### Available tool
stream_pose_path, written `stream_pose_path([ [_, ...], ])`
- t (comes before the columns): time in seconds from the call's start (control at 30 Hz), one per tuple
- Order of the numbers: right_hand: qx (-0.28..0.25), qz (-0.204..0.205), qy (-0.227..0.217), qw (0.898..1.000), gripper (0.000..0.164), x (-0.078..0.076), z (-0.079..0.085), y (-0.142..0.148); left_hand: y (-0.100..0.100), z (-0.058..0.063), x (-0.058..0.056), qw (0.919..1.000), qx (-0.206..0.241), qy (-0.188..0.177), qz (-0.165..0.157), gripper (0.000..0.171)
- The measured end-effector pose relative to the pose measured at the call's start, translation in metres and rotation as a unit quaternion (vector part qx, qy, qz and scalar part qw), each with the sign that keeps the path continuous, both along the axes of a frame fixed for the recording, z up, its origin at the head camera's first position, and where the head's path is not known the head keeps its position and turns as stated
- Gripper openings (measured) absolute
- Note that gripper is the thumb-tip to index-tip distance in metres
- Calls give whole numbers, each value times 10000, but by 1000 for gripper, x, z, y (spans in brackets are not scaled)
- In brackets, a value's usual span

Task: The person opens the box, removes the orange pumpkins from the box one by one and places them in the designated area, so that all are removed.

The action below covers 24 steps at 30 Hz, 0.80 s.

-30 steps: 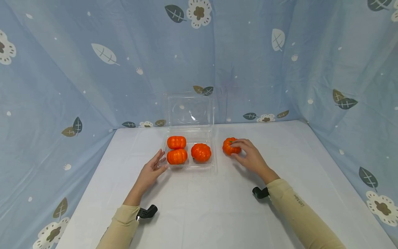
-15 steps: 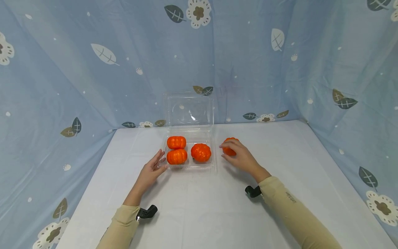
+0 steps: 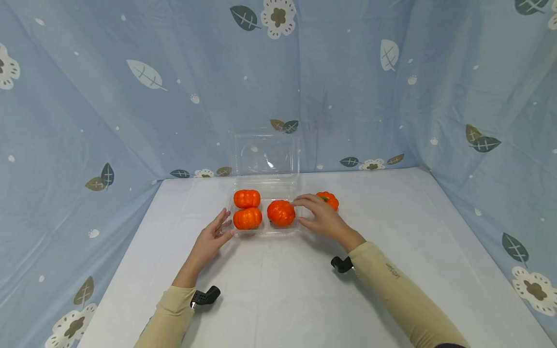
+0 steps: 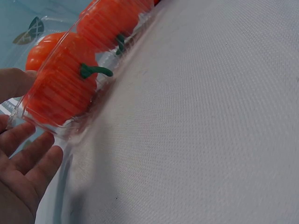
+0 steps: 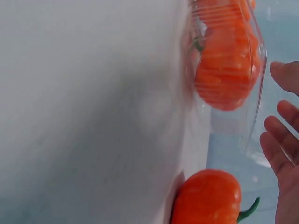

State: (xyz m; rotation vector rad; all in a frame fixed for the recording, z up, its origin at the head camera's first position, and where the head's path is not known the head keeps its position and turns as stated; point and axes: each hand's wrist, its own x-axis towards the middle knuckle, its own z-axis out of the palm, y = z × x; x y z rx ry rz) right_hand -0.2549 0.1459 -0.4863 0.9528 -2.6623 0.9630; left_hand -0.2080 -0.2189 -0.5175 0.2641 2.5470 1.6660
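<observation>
In the head view a clear plastic clamshell box (image 3: 278, 231) stands with its lid (image 3: 266, 154) raised at the back. Inside are three small orange pumpkins: two at left, a back one (image 3: 247, 198) and a front one (image 3: 248, 219), and one at right (image 3: 281, 213). My left hand (image 3: 211, 239) rests at the box's left side, fingers fairly straight, thumb and fingertips by the rim. My right hand (image 3: 319, 217) hovers at the right rim with fingers spread and nothing between them. Behind it a fourth pumpkin (image 3: 328, 200) sits on the table, partly hidden by the hand.
A white cloth covers the table (image 3: 278, 290). Blue patterned curtains (image 3: 348, 96) hang behind and along both sides. Each wrist carries a black camera mount, the left one (image 3: 206, 296) and the right one (image 3: 342, 264) close over the cloth.
My right hand has left the loose pumpkin and moved left to the box's right rim. The pumpkin stays outside the box, uncovered again. My left hand has not moved.
</observation>
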Motion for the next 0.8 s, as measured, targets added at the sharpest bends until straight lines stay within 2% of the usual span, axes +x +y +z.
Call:
stream_pose_path([
  [0.37,478,365,-176,9980,43,-6,9,-21,0,1,-1,10000,11,-23,-5,82],
  [0.8,1277,668,-521,9882,62,-11,14,-37,-1,-1,-1,10000,1,-30,-11,83],
])
